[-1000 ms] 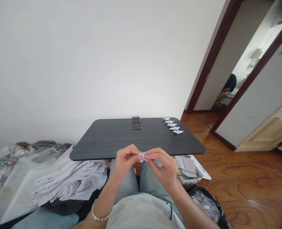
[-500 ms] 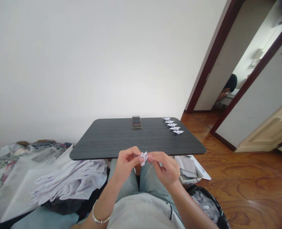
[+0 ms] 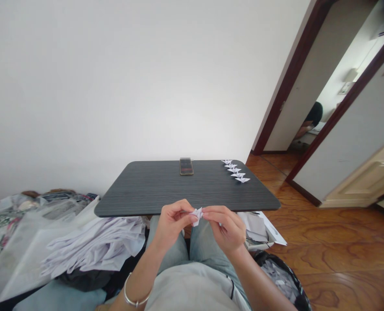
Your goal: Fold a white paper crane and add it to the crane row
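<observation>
A small folded white paper piece (image 3: 197, 216), shaped like a partly spread origami crane, is pinched between both hands just in front of the table's near edge. My left hand (image 3: 175, 220) grips its left side with thumb and forefinger closed. On the other side, the closed fingertips of my right hand (image 3: 226, 226) hold its right edge. Several finished-looking white paper cranes (image 3: 236, 171) stand in a slanting row at the right of the dark table (image 3: 146, 185). The lower part of the held paper is partly covered by the fingers.
A phone (image 3: 186, 166) lies at the table's back edge by the wall. Left of the table are piled white cloth (image 3: 97, 244) and plastic bags. On the right, a box with papers (image 3: 257, 229) and a black bag of scraps (image 3: 281, 276) sit low. A person shows through the doorway.
The folded paper and my hands have shifted very slightly to the right. Both hands keep their pinch on it, and the cranes on the table stay where they were.
</observation>
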`<state>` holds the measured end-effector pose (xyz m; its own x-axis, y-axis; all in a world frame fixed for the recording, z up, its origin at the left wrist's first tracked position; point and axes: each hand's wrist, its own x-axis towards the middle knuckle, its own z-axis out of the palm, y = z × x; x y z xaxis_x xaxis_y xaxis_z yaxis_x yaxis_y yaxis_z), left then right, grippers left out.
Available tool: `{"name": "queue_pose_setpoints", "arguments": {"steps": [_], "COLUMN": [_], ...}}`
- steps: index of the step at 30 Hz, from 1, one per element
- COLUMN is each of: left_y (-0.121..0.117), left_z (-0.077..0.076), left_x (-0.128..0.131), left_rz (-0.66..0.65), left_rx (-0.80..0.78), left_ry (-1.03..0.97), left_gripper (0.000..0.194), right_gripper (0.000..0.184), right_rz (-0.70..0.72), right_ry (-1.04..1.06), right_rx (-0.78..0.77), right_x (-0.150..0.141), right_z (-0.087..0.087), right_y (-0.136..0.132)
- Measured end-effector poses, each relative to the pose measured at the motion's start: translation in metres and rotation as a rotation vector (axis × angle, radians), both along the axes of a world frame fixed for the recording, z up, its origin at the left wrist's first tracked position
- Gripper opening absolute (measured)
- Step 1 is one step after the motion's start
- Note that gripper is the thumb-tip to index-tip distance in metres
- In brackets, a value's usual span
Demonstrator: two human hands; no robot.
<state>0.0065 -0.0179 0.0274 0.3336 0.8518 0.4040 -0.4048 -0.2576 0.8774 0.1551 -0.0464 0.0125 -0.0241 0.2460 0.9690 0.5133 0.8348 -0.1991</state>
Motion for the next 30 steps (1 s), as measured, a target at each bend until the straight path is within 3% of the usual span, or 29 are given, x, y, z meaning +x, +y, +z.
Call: {"name": "queue_pose_setpoints", "arguments": {"steps": [16, 25, 30], "left_y": [-0.009, -0.006, -0.004], "left_z": [0.003, -0.003, -0.004], "left_x": [0.006, 0.007, 0.006], "left_rz": [0.090, 0.130, 0.165], "left_rx": [-0.027, 0.001, 0.042], "left_ry": [0.029, 0.018, 0.011], "left_gripper": [0.022, 0.023, 0.017], "right_gripper": [0.026, 0.032, 0.030], "right_rz": [-0.203, -0.184, -0.093], "right_ry": [-0.050, 0.013, 0.033], "right_rx": [0.189, 0.180, 0.100], "right_x": [0.000, -0.004, -0.006], "right_z": [-0.010, -0.015, -0.012], "right_y": [0.005, 0.005, 0.003]}}
